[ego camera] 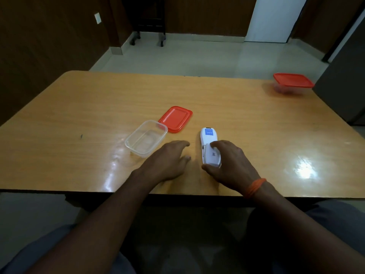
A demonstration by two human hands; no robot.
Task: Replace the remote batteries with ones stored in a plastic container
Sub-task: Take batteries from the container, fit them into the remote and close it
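A white remote (209,139) lies face down on the wooden table (79,99), its back with a blue label pointing away from me. My right hand (229,165) rests over its near end, fingers and thumb on the battery cover (212,155). My left hand (169,161) lies flat on the table just left of the remote, fingers apart, holding nothing. A clear plastic container (146,137) stands open and looks empty, left of my left hand. Its red lid (175,119) lies flat behind it. No batteries are visible.
A second clear container with a red lid (293,81) on it stands at the far right of the table, next to a dark cabinet (343,86). The table's near edge runs just below my wrists. Tiled floor lies beyond the table.
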